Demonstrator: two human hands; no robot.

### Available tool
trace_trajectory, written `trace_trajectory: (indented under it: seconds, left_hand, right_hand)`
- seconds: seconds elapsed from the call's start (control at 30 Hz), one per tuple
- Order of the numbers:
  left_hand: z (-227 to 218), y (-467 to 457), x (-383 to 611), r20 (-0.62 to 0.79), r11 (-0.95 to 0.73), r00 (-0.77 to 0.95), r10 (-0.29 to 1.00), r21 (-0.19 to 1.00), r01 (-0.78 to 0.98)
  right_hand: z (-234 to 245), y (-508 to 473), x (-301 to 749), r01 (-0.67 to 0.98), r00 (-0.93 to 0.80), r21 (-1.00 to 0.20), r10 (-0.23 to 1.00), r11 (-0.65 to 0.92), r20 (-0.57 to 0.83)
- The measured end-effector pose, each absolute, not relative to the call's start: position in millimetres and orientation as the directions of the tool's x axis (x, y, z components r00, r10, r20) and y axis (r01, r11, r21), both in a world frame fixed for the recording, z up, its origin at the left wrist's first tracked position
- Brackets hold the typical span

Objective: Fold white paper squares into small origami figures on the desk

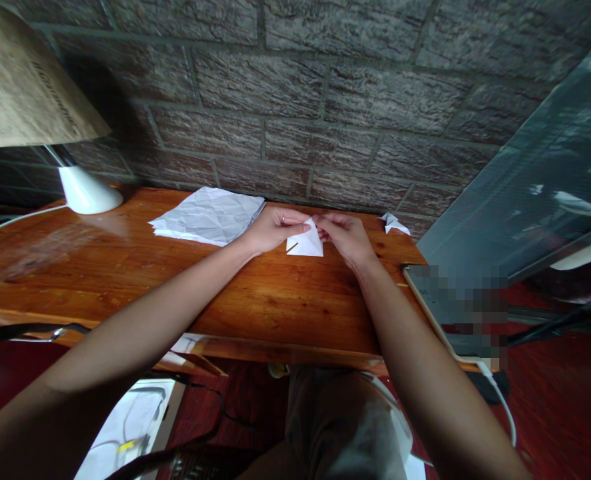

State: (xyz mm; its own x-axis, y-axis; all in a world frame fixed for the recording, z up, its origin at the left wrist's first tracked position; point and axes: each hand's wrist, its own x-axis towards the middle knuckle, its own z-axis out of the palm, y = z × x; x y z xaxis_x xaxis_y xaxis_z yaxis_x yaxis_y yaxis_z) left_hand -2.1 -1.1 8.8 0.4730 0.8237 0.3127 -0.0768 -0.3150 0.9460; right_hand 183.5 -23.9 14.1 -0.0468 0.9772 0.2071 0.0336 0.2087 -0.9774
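A small piece of folded white paper [308,245] is held just above the wooden table, between my two hands. On its left side my left hand [275,230] pinches it, the thumb lying across the front; a ring shows on one finger. My right hand [344,237] grips its upper right edge with bent fingertips, partly hidden behind the paper. A narrow slit near the paper's lower left shows the brown wood through it. Left of my hands lies a stack of creased white paper sheets [208,215].
A lamp with a white base [89,190] stands at the left end of the table [275,313]. Near the back right sits a small folded paper shape [394,224]. A tablet [438,303] with a white cable lies along the right edge. A brick wall [295,100] rises behind.
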Motion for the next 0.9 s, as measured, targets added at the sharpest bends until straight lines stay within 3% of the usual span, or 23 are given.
trace_trajectory:
  seconds: [0.53,0.67,0.77,0.9]
  left_hand:
    - [4.6,1.6,-2.1,0.250,-0.243,0.487,0.837,0.967,-0.079]
    - [4.5,1.2,-0.8,0.242,-0.219,0.458,0.855,0.970,-0.105]
    - [4.3,1.1,0.1,0.240,-0.206,0.456,0.857,0.971,-0.123]
    - [3.5,2.3,-0.4,0.246,-0.218,0.469,0.848,0.969,-0.114]
  right_hand:
    - [10.2,-20.5,190.4,0.179,-0.111,-0.926,0.942,0.331,0.315]
    - [6.4,-17.3,190.6,0.171,-0.010,-0.918,0.933,0.357,0.361]
    - [4.2,-15.7,189.2,0.092,0.039,-0.947,0.949,0.308,0.313]
    - [7.5,-19.3,188.2,0.039,-0.052,-0.975,0.975,0.219,0.217]
